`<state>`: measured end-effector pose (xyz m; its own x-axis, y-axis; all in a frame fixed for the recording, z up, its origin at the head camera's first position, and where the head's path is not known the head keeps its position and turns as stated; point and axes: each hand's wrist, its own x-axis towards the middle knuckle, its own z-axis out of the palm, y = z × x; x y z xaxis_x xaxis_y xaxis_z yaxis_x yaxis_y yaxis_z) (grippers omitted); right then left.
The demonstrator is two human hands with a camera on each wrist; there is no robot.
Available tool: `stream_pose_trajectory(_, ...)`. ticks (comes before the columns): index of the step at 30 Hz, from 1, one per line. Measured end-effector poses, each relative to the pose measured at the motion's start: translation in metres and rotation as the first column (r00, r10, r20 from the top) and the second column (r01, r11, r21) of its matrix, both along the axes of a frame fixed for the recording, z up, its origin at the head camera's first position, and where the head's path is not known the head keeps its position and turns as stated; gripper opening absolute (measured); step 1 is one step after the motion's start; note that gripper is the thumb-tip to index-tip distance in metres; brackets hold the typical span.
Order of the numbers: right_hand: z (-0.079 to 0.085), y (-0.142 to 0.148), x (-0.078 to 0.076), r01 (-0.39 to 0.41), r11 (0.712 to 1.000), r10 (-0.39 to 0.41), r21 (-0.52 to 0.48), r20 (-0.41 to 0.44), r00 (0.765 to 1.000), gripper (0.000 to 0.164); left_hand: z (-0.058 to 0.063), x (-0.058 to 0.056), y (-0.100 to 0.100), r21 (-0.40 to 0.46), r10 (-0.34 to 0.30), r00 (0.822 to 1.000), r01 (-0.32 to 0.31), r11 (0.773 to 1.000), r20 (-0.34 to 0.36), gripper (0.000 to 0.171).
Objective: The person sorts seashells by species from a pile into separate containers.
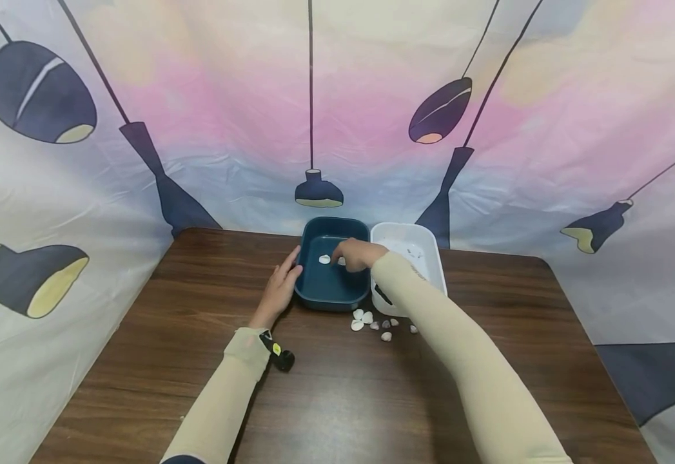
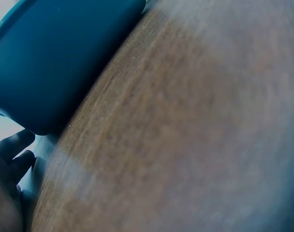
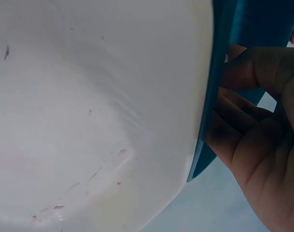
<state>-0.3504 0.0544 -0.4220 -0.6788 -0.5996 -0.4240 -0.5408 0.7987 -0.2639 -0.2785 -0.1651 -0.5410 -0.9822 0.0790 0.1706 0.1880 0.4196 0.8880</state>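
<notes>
Two shells (image 1: 332,260) lie in blue tray (image 1: 321,298) just under curled right hand (image 1: 357,254); left hand (image 1: 282,283), fingers straight, touches tray's side.

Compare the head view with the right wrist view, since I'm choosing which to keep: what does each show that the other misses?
Head view only: the left hand against the blue tub's side, shells on the table, one shell inside the tub. Right wrist only: specks on the white tub's inner wall, seen close. Both: blue tub, white tub and right hand.
</notes>
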Motion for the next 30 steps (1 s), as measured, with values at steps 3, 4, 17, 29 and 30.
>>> stream_pose_trajectory(3, -0.001, 0.0, -0.001, 0.015, 1.0, -0.015, 0.0, -0.003, 1.0, 0.055, 0.001, 0.001, 0.001, 0.001, 0.002, 1.0, -0.002, 1.0, 0.001, 0.055)
stream_pose_trajectory(4, -0.002, 0.0, -0.002, 0.016, 1.0, -0.016, 0.003, -0.005, 1.0, 0.055, 0.001, 0.001, 0.002, 0.002, 0.005, 1.0, -0.005, 1.0, 0.003, 0.055)
stream_pose_trajectory(17, -0.002, 0.009, 0.0, -0.022, 0.999, 0.021, -0.026, -0.041, 0.999, 0.058, -0.002, 0.0, 0.002, 0.002, 0.011, 1.0, -0.011, 1.0, -0.006, 0.055)
stream_pose_trajectory(29, 0.008, 0.021, 0.016, -0.088, 0.99, 0.082, -0.113, -0.058, 0.995, 0.056, -0.002, 0.0, 0.001, 0.007, 0.009, 1.0, -0.009, 1.0, -0.002, 0.055)
stream_pose_trajectory(30, 0.008, 0.023, 0.018, -0.093, 0.988, 0.086, -0.12, -0.066, 0.994, 0.054, -0.002, 0.0, 0.001, 0.007, 0.008, 1.0, -0.008, 1.0, -0.001, 0.055)
